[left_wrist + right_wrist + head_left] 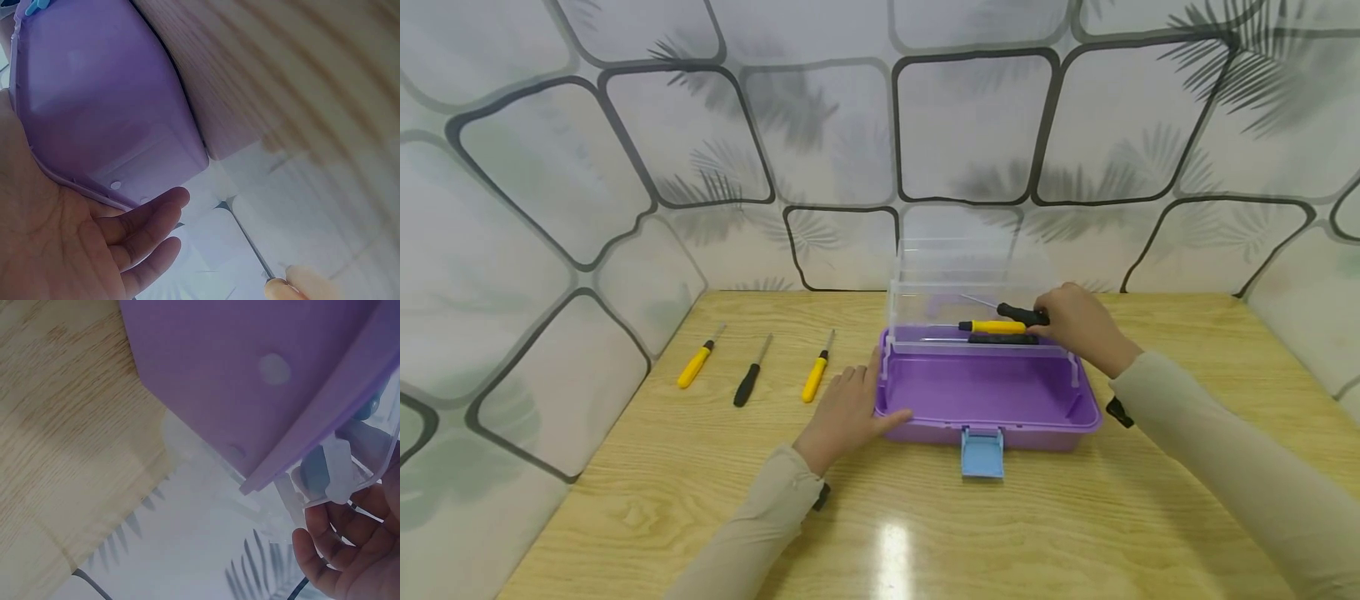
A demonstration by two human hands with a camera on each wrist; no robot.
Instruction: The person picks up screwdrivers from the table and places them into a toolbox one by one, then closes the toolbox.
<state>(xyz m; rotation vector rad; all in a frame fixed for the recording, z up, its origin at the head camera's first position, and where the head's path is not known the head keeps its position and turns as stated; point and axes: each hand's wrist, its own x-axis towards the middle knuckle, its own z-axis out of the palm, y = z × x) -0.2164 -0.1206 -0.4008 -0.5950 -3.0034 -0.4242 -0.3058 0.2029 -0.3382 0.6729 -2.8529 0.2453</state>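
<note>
Head: we see, right of centre, the right hand [1081,327] pinching a black screwdriver [1021,315] at the purple toolbox [981,387], left hand [847,410] against its left end, thumb spread; left wrist: fingers loosely bent, lower left; right wrist: fingers curled, lower right.

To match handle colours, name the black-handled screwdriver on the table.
Middle screwdriver of three left of the purple box: black handle, whereas the left screwdriver and right screwdriver have mostly yellow ones.
</note>
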